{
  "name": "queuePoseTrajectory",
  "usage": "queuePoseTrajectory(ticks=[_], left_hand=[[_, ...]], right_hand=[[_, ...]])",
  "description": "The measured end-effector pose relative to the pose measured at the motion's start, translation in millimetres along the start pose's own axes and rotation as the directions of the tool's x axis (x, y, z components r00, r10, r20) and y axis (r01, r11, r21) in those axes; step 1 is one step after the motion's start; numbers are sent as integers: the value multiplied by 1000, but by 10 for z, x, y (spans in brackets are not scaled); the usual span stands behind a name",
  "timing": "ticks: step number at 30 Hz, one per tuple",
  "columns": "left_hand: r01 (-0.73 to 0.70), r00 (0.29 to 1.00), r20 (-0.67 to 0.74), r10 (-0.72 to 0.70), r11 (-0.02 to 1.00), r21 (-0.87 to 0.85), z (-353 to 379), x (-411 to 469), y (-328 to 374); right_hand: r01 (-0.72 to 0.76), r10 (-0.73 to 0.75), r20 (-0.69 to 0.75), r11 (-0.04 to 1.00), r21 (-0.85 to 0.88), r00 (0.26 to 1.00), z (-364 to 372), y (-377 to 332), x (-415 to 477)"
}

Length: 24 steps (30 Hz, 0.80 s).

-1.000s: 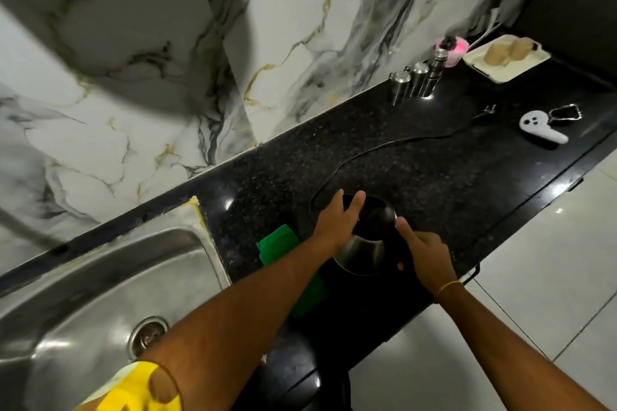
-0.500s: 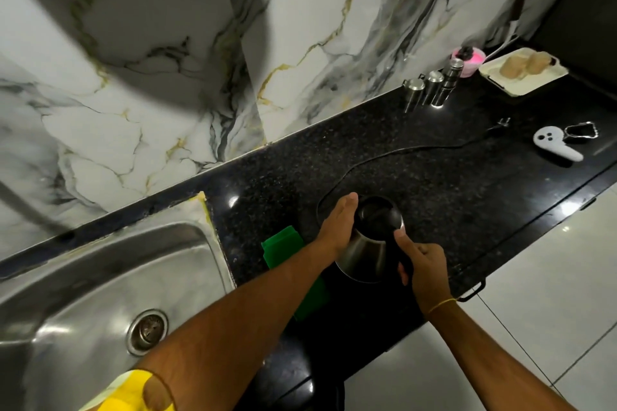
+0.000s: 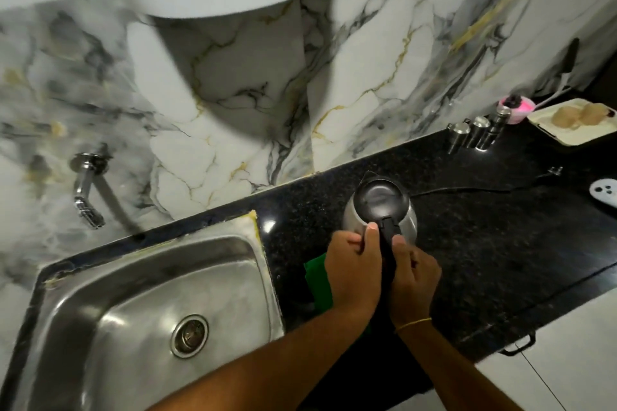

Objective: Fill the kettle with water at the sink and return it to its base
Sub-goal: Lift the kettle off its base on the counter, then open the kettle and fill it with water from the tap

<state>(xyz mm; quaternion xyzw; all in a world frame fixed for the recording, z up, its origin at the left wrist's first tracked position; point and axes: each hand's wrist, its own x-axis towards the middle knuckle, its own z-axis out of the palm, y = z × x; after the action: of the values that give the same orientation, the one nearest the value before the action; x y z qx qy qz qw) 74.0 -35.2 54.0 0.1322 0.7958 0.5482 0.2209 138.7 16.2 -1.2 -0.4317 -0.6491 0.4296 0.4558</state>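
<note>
Marble-patterned wall tiles rise behind the black speckled table (image 3: 484, 243), with the steel sink (image 3: 150, 310) set into it on the left and a chrome tap (image 3: 85, 190) on the wall above it. I see the steel kettle (image 3: 380, 207) over the table just right of the sink, lid open, its dark inside facing me. My left hand (image 3: 354, 274) has its fingers (image 3: 371, 237) curled against the kettle's near side beside the black handle (image 3: 389, 243). My right hand (image 3: 414, 280) wraps that handle, fingers closed around it. A green cloth (image 3: 317, 280) lies under my left wrist. A black cord (image 3: 467, 189) trails right across the table. Three small steel shakers (image 3: 477, 132) stand by the wall, near a cream tray (image 3: 567, 140).
</note>
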Motion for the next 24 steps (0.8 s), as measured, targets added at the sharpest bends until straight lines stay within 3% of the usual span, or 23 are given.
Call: queuePoseTrajectory(ticks=[3, 6, 9, 12, 15, 18, 20, 22, 24], left_hand=[[21, 999, 47, -19, 999, -41, -287, 48, 7], [61, 998, -7, -62, 993, -103, -710, 230, 62], [149, 989, 27, -147, 981, -125, -1196, 426, 71], [272, 962, 101, -252, 897, -348, -1751, 529, -33], [331, 943, 189, -275, 842, -426, -2266, 602, -155], [253, 958, 232, -170, 880, -402, -2783, 655, -273], [117, 963, 262, -56, 968, -223, -3138, 665, -352], [26, 962, 273, 10, 992, -126, -3441, 683, -450], [40, 976, 216, 5, 978, -202, -3706, 706, -529]], right_hand=[[83, -83, 65, 997, 2, 994, 341, -300, -162], [143, -143, 143, 990, 4, 979, 642, -558, -361], [287, -268, 223, 956, -56, 937, 904, -758, -572], [457, -405, 321, 883, -104, 856, 1207, -975, -847], [606, -483, 416, 758, -242, 770, 1461, -1112, -1146], [799, -582, 559, 519, -304, 591, 1627, -1172, -1428], [844, -602, 604, 467, -264, 522, 1686, -1150, -1555], [762, -569, 534, 592, -262, 626, 1706, -1063, -1610], [516, -396, 397, 817, -259, 828, 1746, -927, -1600]])
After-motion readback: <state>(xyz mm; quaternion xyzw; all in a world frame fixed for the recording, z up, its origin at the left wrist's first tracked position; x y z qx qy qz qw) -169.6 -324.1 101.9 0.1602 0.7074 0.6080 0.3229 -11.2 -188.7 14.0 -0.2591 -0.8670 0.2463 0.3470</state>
